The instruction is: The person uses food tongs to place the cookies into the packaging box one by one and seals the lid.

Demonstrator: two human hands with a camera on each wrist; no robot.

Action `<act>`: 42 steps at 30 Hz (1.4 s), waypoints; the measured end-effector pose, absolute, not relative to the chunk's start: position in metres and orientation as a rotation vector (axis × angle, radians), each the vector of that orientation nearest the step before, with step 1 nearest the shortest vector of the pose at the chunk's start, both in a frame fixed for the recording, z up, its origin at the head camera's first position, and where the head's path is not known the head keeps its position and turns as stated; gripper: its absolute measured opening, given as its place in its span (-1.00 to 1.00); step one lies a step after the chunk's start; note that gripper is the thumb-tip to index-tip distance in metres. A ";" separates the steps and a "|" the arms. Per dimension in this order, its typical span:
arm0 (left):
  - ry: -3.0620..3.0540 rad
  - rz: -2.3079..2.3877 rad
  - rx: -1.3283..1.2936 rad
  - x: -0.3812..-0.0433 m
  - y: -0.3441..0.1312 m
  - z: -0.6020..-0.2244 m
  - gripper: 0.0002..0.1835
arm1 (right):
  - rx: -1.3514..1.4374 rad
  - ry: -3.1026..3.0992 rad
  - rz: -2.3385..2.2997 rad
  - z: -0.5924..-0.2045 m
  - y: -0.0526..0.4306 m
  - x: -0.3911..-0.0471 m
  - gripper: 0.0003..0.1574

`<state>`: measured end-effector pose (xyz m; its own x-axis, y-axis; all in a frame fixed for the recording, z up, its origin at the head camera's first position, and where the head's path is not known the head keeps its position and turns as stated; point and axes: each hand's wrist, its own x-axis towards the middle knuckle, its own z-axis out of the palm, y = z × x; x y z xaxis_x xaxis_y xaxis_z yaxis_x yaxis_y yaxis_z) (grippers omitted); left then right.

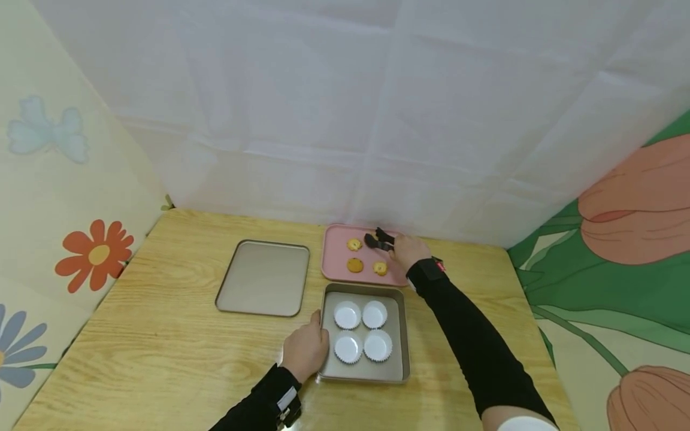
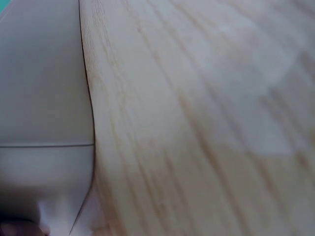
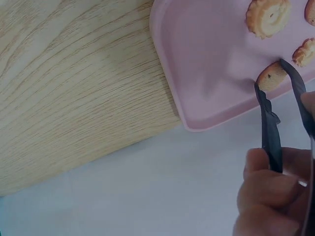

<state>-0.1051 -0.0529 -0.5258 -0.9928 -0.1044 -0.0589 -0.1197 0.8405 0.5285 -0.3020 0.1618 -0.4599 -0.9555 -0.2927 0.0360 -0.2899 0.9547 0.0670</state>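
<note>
My right hand (image 1: 411, 250) grips black tongs (image 3: 270, 135) over the pink tray (image 1: 334, 272). In the right wrist view, the tongs' two tips stand at opposite ends of a brown-edged cookie (image 3: 272, 77) near the tray's wall. More cookies lie on the tray, among them a round flower-edged one (image 3: 268, 17) and a darker one (image 1: 354, 265). My left hand (image 1: 306, 347) holds the left wall of a square baking pan (image 1: 400, 341), its thumb along the side. Several white fluted baking cups (image 1: 347, 315) sit inside the pan.
A flat square metal tray (image 1: 264, 278) lies to the left on the wooden table (image 1: 162, 335). Behind the table hangs a white cloth (image 1: 302, 120), close to the pink tray's far edge. Flower-patterned panels (image 1: 636, 287) stand at both sides.
</note>
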 end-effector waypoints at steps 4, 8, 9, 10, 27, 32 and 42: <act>2.987 0.863 -0.177 -0.104 -0.053 -0.526 -0.50 | 0.442 -3.019 -0.148 -0.462 0.161 -0.304 -0.58; 2.991 0.864 -0.180 -0.104 -0.053 -0.526 -0.50 | 0.455 -2.977 -0.185 -0.461 0.160 -0.305 -0.57; 2.995 0.867 -0.179 -0.104 -0.053 -0.525 -0.50 | 0.459 -2.977 -0.192 -0.460 0.160 -0.306 -0.56; 2.997 0.866 -0.180 -0.104 -0.053 -0.525 -0.50 | 0.463 -2.981 -0.197 -0.459 0.159 -0.307 -0.57; 3.016 0.876 -0.174 -0.107 -0.054 -0.529 -0.50 | 0.519 -3.124 -0.312 -0.439 0.166 -0.305 -0.55; 3.015 0.892 -0.167 -0.105 -0.055 -0.529 -0.50 | 0.501 -3.049 -0.301 -0.448 0.164 -0.302 -0.51; 3.009 0.897 -0.171 -0.106 -0.053 -0.527 -0.50 | 0.545 -3.048 -0.287 -0.451 0.164 -0.302 -0.61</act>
